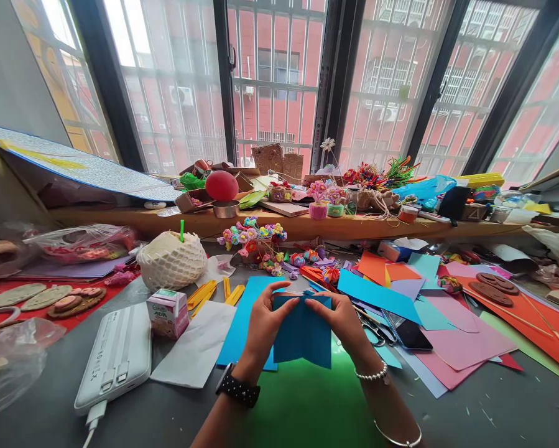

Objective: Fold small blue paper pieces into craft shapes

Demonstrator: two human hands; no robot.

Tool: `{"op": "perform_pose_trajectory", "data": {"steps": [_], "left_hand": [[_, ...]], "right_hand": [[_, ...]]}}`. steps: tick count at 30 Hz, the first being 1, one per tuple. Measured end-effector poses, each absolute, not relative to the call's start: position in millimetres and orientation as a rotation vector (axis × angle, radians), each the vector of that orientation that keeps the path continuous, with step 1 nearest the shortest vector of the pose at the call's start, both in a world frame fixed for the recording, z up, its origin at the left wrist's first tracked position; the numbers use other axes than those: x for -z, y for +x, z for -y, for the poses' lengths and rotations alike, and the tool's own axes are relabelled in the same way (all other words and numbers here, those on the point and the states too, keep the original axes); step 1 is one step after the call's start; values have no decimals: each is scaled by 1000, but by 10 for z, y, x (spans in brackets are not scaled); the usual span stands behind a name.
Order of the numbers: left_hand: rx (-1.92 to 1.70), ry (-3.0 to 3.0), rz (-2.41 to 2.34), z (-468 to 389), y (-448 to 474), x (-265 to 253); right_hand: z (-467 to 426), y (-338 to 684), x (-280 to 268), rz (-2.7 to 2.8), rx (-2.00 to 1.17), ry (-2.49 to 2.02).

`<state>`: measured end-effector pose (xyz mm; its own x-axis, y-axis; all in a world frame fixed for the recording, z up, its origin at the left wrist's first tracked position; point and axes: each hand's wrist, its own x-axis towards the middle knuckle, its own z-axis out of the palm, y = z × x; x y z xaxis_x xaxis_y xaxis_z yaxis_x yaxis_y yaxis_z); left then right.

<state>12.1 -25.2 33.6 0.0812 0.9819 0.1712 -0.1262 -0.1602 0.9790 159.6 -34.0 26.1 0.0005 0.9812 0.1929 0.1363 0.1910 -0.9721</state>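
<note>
Both my hands hold one small sheet of blue paper [302,339] by its upper edge, thumbs toward me and near each other at the middle. A crease runs down the centre of the sheet, and its lower edge bends there. My left hand [270,314] grips the left part, with a dark dotted watch band on that wrist. My right hand [337,314] pinches the right part; a beaded bracelet circles that wrist. Behind my left hand lies a larger blue sheet [242,330] on the table. A green surface [307,404] shows under the held paper.
Left of my hands are a white sheet [198,342], a pink drink carton [168,314], a white power bank [115,354] and a netted coconut [173,260]. To the right are scissors [375,336], a phone [410,330] and pink paper [466,339]. Crafts crowd the windowsill [186,221].
</note>
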Motion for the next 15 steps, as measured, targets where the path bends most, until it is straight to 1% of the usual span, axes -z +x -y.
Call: {"op": "perform_pose_trajectory", "data": {"steps": [4, 9, 12, 15], "left_hand": [[-1289, 1100, -980, 230, 135, -303], [-1274, 972, -981, 244, 158, -299], [-1274, 987, -988, 239, 153, -289], [-1262, 1098, -1025, 225, 138, -270]], "right_hand": [[336, 1586, -253, 1264, -1203, -1113], [332, 1563, -244, 1129, -1352, -1061], [316, 1565, -221, 1101, -1400, -1059], [300, 1583, -190, 1143, -1352, -1084]]}}
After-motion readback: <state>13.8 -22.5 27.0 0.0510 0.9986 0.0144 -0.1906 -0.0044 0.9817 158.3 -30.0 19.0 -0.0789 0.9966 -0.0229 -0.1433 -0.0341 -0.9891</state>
